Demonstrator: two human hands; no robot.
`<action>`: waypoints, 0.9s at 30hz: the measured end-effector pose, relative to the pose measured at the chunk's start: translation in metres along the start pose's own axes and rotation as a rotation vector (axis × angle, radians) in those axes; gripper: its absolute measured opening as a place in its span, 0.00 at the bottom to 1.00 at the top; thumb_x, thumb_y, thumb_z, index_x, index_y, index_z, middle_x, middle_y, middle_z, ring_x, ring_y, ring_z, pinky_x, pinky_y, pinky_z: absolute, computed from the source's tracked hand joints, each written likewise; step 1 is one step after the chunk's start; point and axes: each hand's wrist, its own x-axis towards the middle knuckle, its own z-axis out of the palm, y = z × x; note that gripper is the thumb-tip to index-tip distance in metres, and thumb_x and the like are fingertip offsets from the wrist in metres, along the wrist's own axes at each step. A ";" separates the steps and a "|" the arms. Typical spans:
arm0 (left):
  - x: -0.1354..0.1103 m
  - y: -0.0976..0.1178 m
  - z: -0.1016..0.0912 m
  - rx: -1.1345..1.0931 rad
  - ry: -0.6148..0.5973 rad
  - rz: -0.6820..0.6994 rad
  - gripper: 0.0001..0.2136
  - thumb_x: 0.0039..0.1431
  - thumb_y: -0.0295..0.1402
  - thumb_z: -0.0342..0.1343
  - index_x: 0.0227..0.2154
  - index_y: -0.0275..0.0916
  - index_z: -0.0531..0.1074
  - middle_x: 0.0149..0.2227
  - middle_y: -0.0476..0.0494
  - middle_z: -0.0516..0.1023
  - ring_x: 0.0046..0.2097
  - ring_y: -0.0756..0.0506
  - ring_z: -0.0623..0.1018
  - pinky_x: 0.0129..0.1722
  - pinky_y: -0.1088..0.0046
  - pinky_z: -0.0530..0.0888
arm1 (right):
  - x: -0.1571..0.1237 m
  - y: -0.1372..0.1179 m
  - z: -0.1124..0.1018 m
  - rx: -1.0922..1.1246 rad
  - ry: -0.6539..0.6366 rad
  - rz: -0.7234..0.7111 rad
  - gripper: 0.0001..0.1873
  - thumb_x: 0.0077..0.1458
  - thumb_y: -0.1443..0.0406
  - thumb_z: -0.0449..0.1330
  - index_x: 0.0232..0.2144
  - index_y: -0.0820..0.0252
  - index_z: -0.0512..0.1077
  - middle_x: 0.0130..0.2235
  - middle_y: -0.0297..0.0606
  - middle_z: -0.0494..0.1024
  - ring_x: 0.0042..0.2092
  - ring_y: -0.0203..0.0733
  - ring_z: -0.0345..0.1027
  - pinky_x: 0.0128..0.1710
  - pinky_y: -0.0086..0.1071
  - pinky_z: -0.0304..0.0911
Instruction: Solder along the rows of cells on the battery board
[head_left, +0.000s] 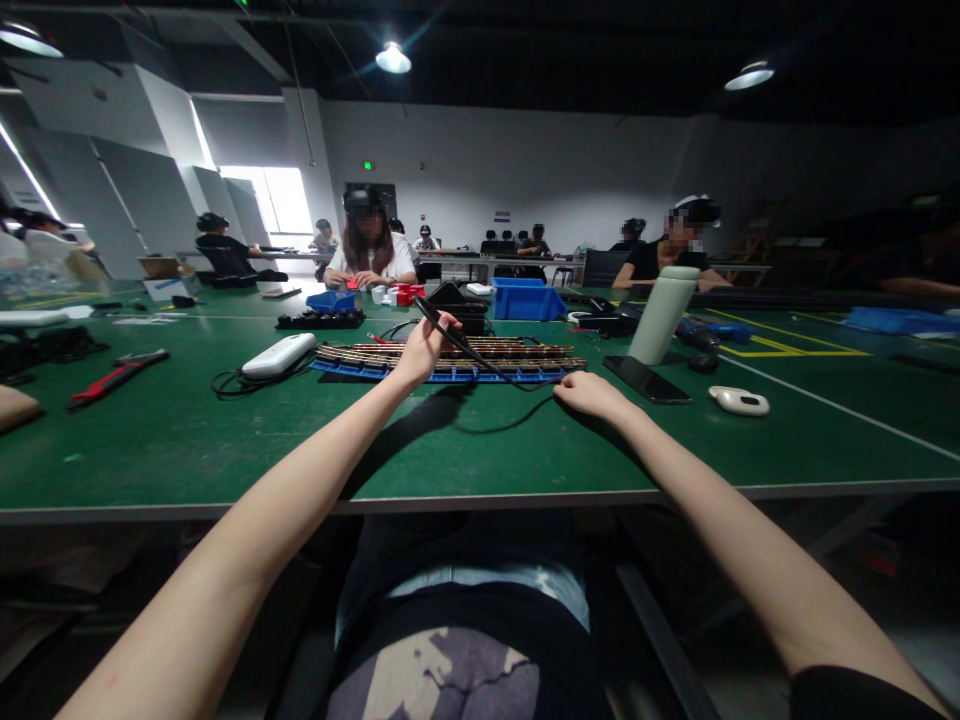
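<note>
My left hand is closed around a slim black stick-like tool, held slanted above the table; its exact kind I cannot make out. A thin black cord trails from the tool's lower end to my right hand. That hand rests low, fingers pinched where the cord meets them. Behind both hands lies a long blue-based assembly carrying rows of brass-coloured strips. My left hand hides part of it. The cord loops over the green tabletop, where my left arm casts a shadow.
Left are a white case with a black cable and red-handled pliers. Right stand a pale green bottle, a dark phone and a cream device. A blue bin sits behind; a person works opposite.
</note>
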 end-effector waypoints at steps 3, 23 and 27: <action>0.000 -0.001 0.000 0.015 -0.003 0.002 0.16 0.60 0.45 0.49 0.33 0.35 0.68 0.37 0.42 0.76 0.31 0.51 0.76 0.30 0.76 0.74 | 0.000 0.000 0.000 0.007 0.005 -0.004 0.18 0.55 0.60 0.47 0.31 0.62 0.75 0.39 0.48 0.77 0.40 0.47 0.71 0.33 0.31 0.58; 0.001 -0.009 0.000 0.011 -0.027 0.060 0.15 0.59 0.45 0.51 0.33 0.36 0.66 0.35 0.45 0.74 0.28 0.53 0.74 0.31 0.75 0.73 | -0.009 -0.011 -0.033 0.343 0.334 -0.023 0.13 0.52 0.61 0.50 0.20 0.60 0.67 0.23 0.36 0.72 0.27 0.36 0.63 0.28 0.27 0.52; 0.000 -0.007 0.000 0.081 -0.076 0.070 0.17 0.59 0.47 0.49 0.35 0.36 0.68 0.38 0.43 0.74 0.30 0.51 0.74 0.30 0.75 0.72 | -0.005 -0.047 -0.042 0.453 0.384 -0.199 0.08 0.49 0.61 0.55 0.25 0.61 0.68 0.26 0.35 0.73 0.28 0.35 0.63 0.29 0.27 0.55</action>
